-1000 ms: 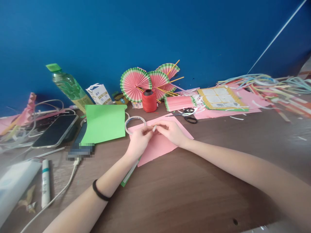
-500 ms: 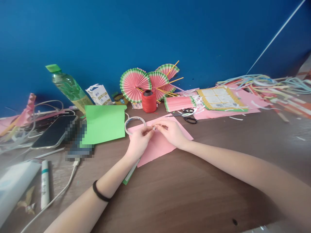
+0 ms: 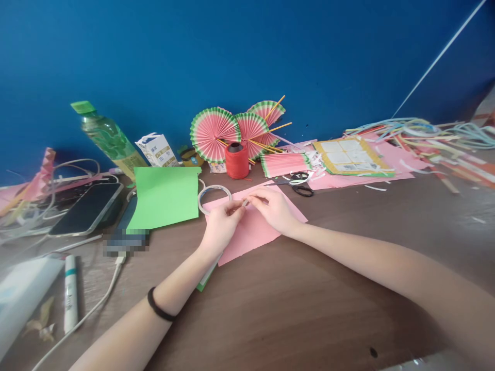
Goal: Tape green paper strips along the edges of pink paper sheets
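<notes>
Over the pink sheet (image 3: 249, 239), our left hand (image 3: 223, 222) and right hand (image 3: 274, 208) nearly meet, fingertips pinching a small white piece (image 3: 245, 203) between them. A tape roll (image 3: 200, 200) crowds the sheet's left corner, scissors (image 3: 294, 182) its far corner, and a red spool (image 3: 237, 164) stands behind it. Nearer us than the sheet, the brown table (image 3: 309, 304) gives our forearms room; beyond it rises a blue wall (image 3: 247, 51).

Thin black band (image 3: 157, 309) around left forearm (image 3: 180, 278), bare right forearm (image 3: 359, 260), bare fingers (image 3: 258, 192)
</notes>
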`<state>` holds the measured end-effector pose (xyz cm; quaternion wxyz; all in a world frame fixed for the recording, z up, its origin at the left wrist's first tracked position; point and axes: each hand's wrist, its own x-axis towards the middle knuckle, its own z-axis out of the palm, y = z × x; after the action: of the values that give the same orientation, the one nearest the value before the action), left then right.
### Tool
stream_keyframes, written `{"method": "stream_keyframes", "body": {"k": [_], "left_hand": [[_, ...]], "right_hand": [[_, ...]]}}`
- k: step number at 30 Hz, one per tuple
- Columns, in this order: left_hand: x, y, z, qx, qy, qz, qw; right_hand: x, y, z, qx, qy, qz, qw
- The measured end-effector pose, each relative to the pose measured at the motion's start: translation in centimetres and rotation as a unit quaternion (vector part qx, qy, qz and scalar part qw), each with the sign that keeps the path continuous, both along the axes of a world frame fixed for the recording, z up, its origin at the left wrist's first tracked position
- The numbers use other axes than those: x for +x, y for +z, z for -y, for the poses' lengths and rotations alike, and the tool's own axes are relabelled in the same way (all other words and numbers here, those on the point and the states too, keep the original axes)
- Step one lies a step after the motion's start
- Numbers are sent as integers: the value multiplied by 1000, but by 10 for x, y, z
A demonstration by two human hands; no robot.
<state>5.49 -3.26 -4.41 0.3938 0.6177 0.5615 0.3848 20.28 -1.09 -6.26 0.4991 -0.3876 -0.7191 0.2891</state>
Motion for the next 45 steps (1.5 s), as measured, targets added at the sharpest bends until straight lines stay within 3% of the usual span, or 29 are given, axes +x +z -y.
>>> {"method": "stream_keyframes", "body": {"k": [5,10,13,19,28,45], "left_hand": [[-2,-4,-1,14,6,-32,999],[-5,-13,-2,111,53,-27,992],[-5,-13,-1,148,48,-44,987],[-2,-8,1,120,-4,-52,991],[2,1,3,75,-18,-34,996],[0,-6,-2,66,-23,1,998]], "right_hand": [[4,1,-3,-46,-15,-35,998],[3,4,-4,-96,10,-66,993],[2,8,-2,-108,26,-81,990],[2,12,-1,-110,53,-96,988],[3,13,-3,-112,50,-96,988],[8,13,-9,-107,75,-63,989]]}}
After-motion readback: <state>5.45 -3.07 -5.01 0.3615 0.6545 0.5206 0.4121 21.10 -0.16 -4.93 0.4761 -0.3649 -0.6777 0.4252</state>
